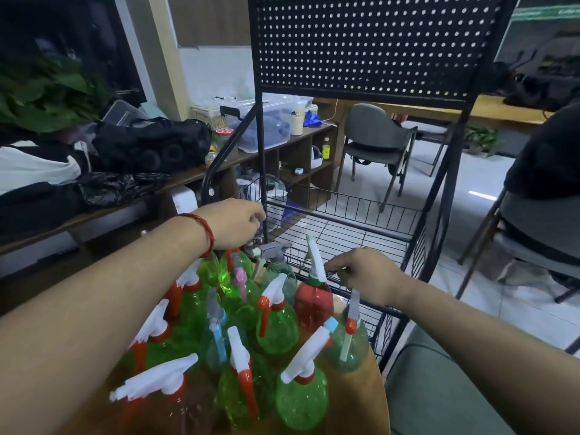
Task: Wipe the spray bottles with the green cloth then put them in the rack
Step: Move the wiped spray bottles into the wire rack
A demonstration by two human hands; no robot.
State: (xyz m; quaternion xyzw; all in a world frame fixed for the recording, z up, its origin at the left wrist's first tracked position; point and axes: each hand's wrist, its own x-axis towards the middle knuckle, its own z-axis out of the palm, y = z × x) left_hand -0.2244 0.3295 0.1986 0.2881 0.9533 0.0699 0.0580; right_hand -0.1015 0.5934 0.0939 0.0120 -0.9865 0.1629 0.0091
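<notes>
The spray bottles (276, 328) stand crowded together on the round wooden bench (354, 412) at six o'clock, triggers pointing every way. Most are green, and one red bottle (314, 302) stands at the far edge, nearest the rack (370, 224). None is in the rack yet, and its wire basket at one o'clock holds nothing that I can see. I can't spot the green cloth anywhere.

Both arms reach past the bottles to the basket. The left grip (233, 222), at eleven o'clock, has its fingers curled at the corner by the black upright, seemingly closed on the frame. The right grip (364, 274), at three o'clock, pinches the front wire rim. With a hold on each side, I'd guess the person is steadying or drawing the rack close against the bench, so that each wiped bottle needs only a short carry.
</notes>
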